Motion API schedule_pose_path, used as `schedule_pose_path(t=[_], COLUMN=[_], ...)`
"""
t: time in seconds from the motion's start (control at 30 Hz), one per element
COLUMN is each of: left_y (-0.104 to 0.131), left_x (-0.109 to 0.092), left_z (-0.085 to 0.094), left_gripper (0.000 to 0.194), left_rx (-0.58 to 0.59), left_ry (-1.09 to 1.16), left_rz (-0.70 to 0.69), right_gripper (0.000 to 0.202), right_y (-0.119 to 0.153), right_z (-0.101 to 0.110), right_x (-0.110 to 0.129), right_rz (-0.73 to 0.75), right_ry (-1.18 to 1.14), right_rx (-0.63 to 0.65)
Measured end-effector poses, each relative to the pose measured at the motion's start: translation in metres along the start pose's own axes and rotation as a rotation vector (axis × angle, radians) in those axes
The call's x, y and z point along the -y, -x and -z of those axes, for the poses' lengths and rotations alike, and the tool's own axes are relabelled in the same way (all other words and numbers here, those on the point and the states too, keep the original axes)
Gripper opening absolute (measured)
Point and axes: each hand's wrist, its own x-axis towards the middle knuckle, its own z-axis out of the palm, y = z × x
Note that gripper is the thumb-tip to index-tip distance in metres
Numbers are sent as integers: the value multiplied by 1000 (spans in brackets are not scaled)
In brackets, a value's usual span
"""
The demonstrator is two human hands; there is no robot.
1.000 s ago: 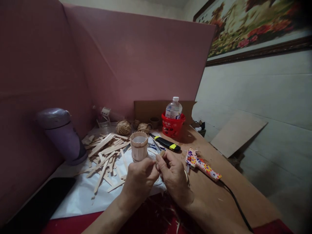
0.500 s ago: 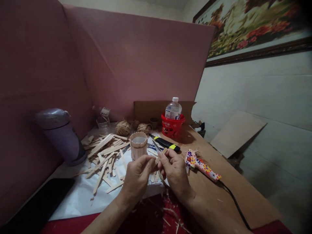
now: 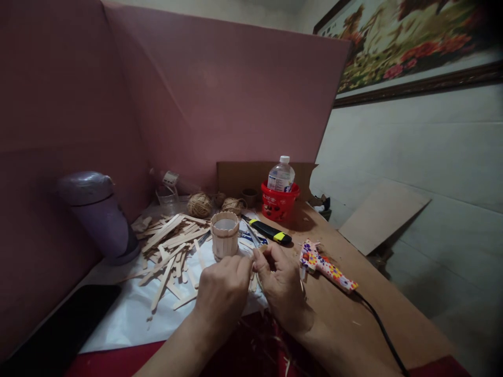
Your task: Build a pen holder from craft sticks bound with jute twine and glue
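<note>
My right hand (image 3: 282,285) is closed, pinching a short piece of wooden craft stick (image 3: 264,248) between thumb and fingers; most of that piece is hidden. A thin strand of twine (image 3: 302,287) shows beside this hand. Close against it, my left hand (image 3: 225,283) is closed with its back toward me, so whatever its fingertips grip is out of sight. Just beyond the left hand stands a small round cup faced with craft sticks (image 3: 225,242), a paler band around its upper part. Loose craft sticks (image 3: 168,251) lie heaped on white paper to its left.
Behind the hands lie scissors (image 3: 253,235) and a black-yellow utility knife (image 3: 271,231). A flowered glue gun (image 3: 324,267) with a cord rests at right. Farther back are twine balls (image 3: 199,204) and a red bucket (image 3: 280,203) holding a bottle. A purple tumbler (image 3: 100,222) stands left.
My left hand has rolled over, its back now facing me, and covers more of the stick piece. The right hand has turned slightly, hiding most of the stick. The view shifted a little.
</note>
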Motion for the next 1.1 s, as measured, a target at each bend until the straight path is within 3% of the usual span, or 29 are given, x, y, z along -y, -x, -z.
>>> schedule_pose_path(t=[0.1,0.2,0.4,0.5,0.57,0.67,0.77,0.9,1.0,1.1], left_y=[-3,-5,-5,-6,-8,-11,-11,-7,-7,-9], left_x=[2,3,0,8,17,24,19,10,9,7], left_z=[3,3,-3,-4,-1,6,8,5,4,7], left_gripper=[14,12,22,22,18,18,26,35,26,15], left_rx=[54,75,-23,-49,-102,-147,-117,-79,-87,-60], left_ry=[-84,4,102,120,127,338,385,337,393,650], left_rz=[-39,-34,96,242,424,570,471,325,318,353], right_gripper=[20,19,21,22,24,29,31,33,34,31], right_y=[1,1,1,4,5,2,-3,-6,-5,-4], right_z=[1,3,3,3,2,1,0,0,0,1], right_x=[2,3,4,2,0,-1,-2,-4,-4,-5], right_rz=[53,74,55,4,-81,-259,-394,-436,-412,-380], right_ry=[72,114,121,30,-90,-354,-524,-543,-542,-547], right_rx=[18,58,43,30,-1,-14,-7,-26,-28,-12])
